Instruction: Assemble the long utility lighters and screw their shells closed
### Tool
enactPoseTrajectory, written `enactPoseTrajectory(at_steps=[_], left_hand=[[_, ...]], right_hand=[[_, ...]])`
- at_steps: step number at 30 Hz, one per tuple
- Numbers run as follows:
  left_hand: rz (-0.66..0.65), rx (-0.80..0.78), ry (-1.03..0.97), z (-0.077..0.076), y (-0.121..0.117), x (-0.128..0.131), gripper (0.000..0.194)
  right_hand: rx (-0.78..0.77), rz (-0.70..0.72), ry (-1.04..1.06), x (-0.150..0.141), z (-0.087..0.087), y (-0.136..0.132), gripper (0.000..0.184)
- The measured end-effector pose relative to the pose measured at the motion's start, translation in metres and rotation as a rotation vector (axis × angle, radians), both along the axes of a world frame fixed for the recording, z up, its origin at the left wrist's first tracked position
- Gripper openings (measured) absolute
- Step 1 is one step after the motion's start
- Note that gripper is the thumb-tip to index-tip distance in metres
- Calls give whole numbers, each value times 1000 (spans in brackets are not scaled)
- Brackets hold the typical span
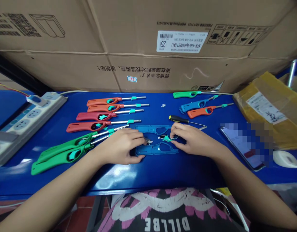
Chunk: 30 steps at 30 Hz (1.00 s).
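Observation:
A blue lighter's housing lies opened as two halves on the table, the far half (152, 129) and the near half (148, 150). My left hand (124, 145) is closed around the left end of the near half, thumb along its front edge. By its fingertips is a small shiny part (149, 141), too small to name. My right hand (195, 138) pinches a teal trigger piece (165, 138) with a thin wire, between the two halves. A screwdriver (178, 119) with a yellow and black handle lies beyond my right hand.
Orange and red lighters (97, 116) and green lighters (68, 156) lie at left; more lighters (199, 109) lie back right. A power strip (30, 119) is far left; a phone (242, 145), white mouse (285, 159) and yellow-taped parcel (271, 106) are right. A large carton (138, 64) stands behind.

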<state>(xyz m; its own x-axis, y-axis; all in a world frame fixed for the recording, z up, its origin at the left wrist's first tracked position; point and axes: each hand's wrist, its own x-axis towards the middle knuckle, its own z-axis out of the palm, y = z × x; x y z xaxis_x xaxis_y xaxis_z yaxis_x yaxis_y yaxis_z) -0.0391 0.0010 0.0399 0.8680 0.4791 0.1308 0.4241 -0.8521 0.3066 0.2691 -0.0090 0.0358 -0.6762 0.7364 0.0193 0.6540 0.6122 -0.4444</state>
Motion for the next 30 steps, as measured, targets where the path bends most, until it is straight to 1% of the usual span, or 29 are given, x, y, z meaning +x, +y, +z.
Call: enactPoseTrajectory(at_steps=[5,10,14,18,23,25,27,30], left_hand=[[4,7,1,-1,0,1,26],[9,3,9,0,0,2,26],[18,-7,11,1,-1,1,28],[21,-16,15,1,0,1,27],[18,-18,13,0,0,1,28],[19,-23,18,0,0,2,27],[19,-22,16,0,0,2,27],[18,-13,6,0,0,2,28]], right_hand=[[-13,-15,20,-4,3,-2,4],[-4,-9,6,-4,4,-1,6],[58,-33,2,-1,3,1,7],[123,7,9,2,1,2,2],[226,15,-35,1,-1,1,12],[265,-10,-71,2,0,1,10],[280,-26,-95,2,1,1,8],[261,-15,-101,3,0,1,14]])
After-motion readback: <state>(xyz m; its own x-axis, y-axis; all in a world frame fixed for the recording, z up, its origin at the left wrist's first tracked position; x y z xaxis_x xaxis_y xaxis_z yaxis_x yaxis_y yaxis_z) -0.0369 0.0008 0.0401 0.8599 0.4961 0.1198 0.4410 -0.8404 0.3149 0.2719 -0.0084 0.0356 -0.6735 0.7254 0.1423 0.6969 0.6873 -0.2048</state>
